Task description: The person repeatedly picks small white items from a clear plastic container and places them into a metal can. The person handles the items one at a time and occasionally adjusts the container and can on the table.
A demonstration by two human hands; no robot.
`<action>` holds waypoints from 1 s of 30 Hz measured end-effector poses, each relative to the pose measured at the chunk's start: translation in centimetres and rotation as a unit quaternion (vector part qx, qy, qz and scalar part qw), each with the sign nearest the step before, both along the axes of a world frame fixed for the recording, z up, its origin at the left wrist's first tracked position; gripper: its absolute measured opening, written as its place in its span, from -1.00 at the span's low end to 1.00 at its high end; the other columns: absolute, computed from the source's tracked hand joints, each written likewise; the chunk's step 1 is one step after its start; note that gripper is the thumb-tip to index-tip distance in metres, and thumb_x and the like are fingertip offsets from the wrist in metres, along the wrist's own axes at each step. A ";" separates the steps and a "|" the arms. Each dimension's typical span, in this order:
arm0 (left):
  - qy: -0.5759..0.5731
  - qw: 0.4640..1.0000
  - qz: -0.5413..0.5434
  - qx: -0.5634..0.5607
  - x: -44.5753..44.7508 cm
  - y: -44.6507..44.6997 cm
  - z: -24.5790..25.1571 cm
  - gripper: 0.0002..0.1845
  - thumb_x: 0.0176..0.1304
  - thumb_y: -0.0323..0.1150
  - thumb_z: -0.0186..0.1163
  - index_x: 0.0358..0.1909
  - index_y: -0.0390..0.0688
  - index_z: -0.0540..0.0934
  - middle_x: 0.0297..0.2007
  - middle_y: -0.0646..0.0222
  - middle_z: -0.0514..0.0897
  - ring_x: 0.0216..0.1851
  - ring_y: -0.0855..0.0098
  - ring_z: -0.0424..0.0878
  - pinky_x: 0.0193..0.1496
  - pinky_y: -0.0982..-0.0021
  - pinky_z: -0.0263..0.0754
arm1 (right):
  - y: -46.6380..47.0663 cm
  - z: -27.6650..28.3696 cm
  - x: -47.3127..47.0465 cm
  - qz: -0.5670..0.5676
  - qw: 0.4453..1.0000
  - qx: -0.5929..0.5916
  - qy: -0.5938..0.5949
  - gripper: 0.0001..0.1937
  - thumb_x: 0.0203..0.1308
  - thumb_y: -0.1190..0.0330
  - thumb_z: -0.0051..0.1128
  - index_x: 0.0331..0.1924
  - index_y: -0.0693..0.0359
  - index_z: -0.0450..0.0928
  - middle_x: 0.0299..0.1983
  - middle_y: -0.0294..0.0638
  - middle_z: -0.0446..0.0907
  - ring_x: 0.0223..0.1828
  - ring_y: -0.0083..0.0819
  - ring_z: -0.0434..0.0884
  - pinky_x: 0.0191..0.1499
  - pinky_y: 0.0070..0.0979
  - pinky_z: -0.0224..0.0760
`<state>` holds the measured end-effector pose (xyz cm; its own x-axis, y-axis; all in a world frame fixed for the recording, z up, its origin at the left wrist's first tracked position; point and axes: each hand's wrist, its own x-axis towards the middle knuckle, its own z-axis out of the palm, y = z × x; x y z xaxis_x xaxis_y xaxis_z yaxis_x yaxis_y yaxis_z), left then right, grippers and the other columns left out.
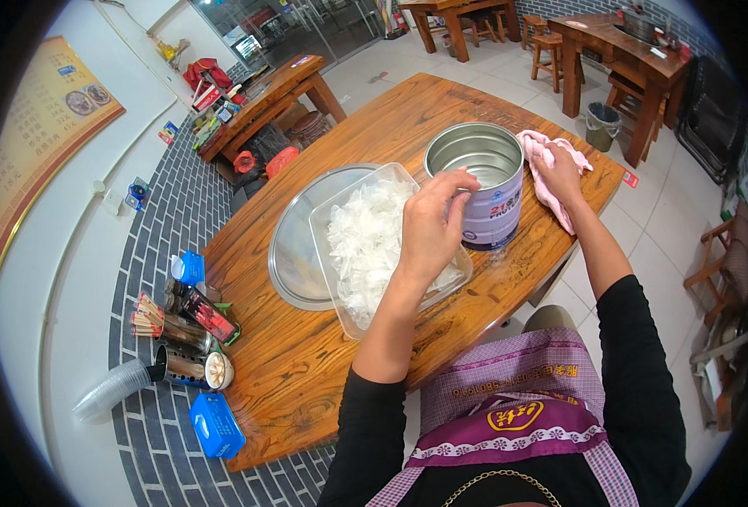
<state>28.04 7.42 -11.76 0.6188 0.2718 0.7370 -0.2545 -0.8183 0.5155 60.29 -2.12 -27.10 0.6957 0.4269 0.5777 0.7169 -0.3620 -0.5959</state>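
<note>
My left hand grips the near rim of a tall, lilac-printed metal can, fingers over the edge and thumb outside. The can stands upright without a lid, and its silvery inside shows no contents. My right hand presses on a crumpled pink cloth just right of the can, on the wooden table. Left of the can, a clear plastic container holds a heap of thin, translucent whitish pieces; their material is unclear. It rests partly on a round metal tray. My left forearm hides some of the container.
Along the table's left end are blue tissue boxes, a holder of chopsticks, a small cup of toothpicks and stacked clear plastic cups. A grey brick-pattern wall borders that end. Beyond stand another cluttered table and a waste bin.
</note>
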 end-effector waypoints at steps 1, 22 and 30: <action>0.001 1.000 -0.013 -0.004 0.0 0.0 0.1 -0.81 0.23 -0.68 0.22 -0.17 -0.26 0.68 -0.13 0.14 0.76 0.03 0.11 0.75 0.09 0.21 0.62 | 0.0 -0.1 0.1 0.002 1.000 0.002 -0.005 -0.50 0.22 0.12 0.27 0.10 0.34 0.65 0.04 0.10 0.71 0.15 0.01 0.63 0.24 -0.18 0.45; 0.329 0.930 0.156 0.052 -5.6 8.2 -0.9 -0.68 0.11 -0.50 0.41 -0.05 -0.14 0.74 -0.12 0.09 0.75 0.00 0.06 0.68 0.13 0.12 0.55 | 0.3 -1.4 1.6 0.028 0.998 0.024 -0.041 -0.47 0.22 0.09 0.31 0.08 0.40 0.64 -0.01 0.17 0.71 0.08 0.02 0.66 0.17 -0.23 0.47; 0.411 0.879 0.213 0.115 -3.6 7.2 -3.9 -0.54 -0.05 -0.33 0.59 -0.03 -0.11 0.76 0.01 0.11 0.66 0.18 0.07 0.51 0.33 0.09 0.39 | 0.4 -1.4 1.3 0.026 0.998 0.042 -0.030 -0.46 0.23 0.10 0.30 0.10 0.41 0.63 -0.01 0.19 0.71 0.09 0.03 0.66 0.17 -0.22 0.47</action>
<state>24.42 14.61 -15.66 0.8463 0.5102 0.1534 0.4811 -0.8555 0.1912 61.58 -1.77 -28.47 0.6367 0.4098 0.6532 0.7690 -0.2744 -0.5773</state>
